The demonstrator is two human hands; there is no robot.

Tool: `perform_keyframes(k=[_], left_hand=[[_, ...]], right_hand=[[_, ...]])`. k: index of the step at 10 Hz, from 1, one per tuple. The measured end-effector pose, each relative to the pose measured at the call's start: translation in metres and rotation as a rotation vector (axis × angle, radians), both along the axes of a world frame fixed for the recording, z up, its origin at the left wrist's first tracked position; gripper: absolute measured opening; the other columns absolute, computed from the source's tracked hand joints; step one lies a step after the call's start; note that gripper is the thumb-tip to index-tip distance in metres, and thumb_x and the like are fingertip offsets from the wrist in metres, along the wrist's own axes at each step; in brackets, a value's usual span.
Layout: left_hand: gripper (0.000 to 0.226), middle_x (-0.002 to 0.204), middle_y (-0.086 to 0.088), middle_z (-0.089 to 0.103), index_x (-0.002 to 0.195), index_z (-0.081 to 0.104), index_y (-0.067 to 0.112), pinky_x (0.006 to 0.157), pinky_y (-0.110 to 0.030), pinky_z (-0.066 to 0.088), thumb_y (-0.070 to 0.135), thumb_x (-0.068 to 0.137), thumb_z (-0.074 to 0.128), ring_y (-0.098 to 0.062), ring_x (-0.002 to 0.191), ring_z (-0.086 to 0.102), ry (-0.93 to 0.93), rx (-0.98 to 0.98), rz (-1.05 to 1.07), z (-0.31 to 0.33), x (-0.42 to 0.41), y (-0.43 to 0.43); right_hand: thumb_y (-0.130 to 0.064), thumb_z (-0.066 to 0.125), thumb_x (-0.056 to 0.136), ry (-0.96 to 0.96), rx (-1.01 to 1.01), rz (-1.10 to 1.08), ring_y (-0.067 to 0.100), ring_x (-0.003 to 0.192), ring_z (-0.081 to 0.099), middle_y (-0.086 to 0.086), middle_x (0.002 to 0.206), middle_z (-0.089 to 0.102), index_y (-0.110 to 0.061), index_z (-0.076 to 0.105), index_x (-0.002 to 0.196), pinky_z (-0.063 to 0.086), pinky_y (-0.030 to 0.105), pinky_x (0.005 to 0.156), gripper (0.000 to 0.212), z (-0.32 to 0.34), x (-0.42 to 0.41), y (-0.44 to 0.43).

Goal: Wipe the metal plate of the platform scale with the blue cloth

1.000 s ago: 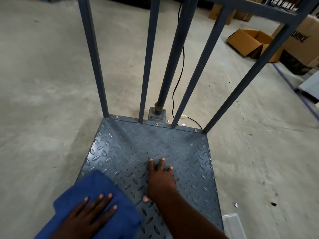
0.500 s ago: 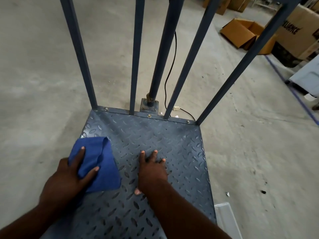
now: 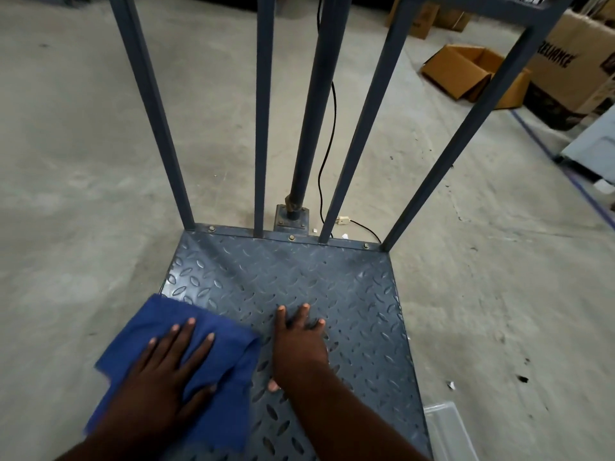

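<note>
Floor: bare grey concrete floor (image 3: pixel 83 161), mottled, with dark specks and scuffs to the right. Warehouse-like room; a blue painted floor line (image 3: pixel 562 168) runs along the far right.

Scale: grey-blue diamond-tread metal plate of the platform scale (image 3: pixel 332 281) sits low on the floor, raised oval lugs all over, bolts along the far edge. A blue-grey steel guard rail of four bars (image 3: pixel 264 111) rises from that far edge; a round steel column (image 3: pixel 312 111) stands behind it on a bolted base. A thin black cable (image 3: pixel 327 141) hangs beside the column and ends at a small white connector (image 3: pixel 342 221) on the floor.

Cloth: soft blue woven cloth (image 3: pixel 159 324), folded and rumpled, lies on the near-left part of the plate, its left edge over the plate's side. Left hand (image 3: pixel 163 371) pressed flat on top, fingers spread open, not gripping. Right hand (image 3: pixel 298 347) flat on bare plate just beside the cloth, fingers extended.

Surroundings: open brown cardboard box (image 3: pixel 466 74) and larger printed cartons (image 3: pixel 572 71) far right, well apart from the scale. Clear plastic container (image 3: pixel 446 427) touching or just beside the near-right corner; cannot tell which.
</note>
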State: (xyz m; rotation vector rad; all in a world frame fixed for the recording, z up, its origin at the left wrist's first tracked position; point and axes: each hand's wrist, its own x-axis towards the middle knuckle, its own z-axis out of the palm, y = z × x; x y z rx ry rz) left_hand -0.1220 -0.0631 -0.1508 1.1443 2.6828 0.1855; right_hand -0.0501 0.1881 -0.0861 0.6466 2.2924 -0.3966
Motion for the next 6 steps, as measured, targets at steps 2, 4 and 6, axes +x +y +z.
perform_keyframes(k=[2, 4, 6], left_hand=[[0.077, 0.17, -0.015, 0.037, 0.164, 0.041, 0.026, 0.122, -0.045, 0.019, 0.071, 0.103, 0.023, -0.039, 0.15, 0.045, 0.027, -0.012, 0.096, -0.015, -0.025, 0.084], [0.083, 0.166, -0.017, 0.044, 0.157, 0.054, 0.02, 0.116, -0.052, 0.031, 0.066, 0.088, 0.051, -0.035, 0.149, 0.043, 0.163, 0.162, -0.051, -0.018, 0.038, 0.049], [0.055, 0.17, -0.022, 0.034, 0.164, 0.033, 0.012, 0.11, -0.056, 0.033, 0.017, 0.116, 0.008, -0.043, 0.132, 0.061, 0.482, 0.145, -0.305, -0.045, 0.068, -0.016]], right_hand=[[-0.03, 0.092, 0.074, 0.017, 0.038, 0.051, 0.064, 0.149, -0.004, 0.028, 0.163, -0.026, -0.022, -0.018, 0.162, 0.026, 0.069, 0.118, 0.141, -0.016, -0.002, 0.003], [-0.018, 0.073, 0.095, 0.065, 0.041, 0.02, 0.062, 0.15, -0.003, 0.023, 0.164, -0.027, -0.029, -0.01, 0.164, 0.037, 0.071, 0.111, 0.108, -0.024, -0.001, 0.005], [-0.03, 0.086, 0.082, 0.059, -0.076, 0.107, 0.06, 0.151, 0.005, 0.026, 0.169, -0.007, -0.019, 0.003, 0.165, 0.032, 0.063, 0.118, 0.117, 0.02, 0.024, 0.012]])
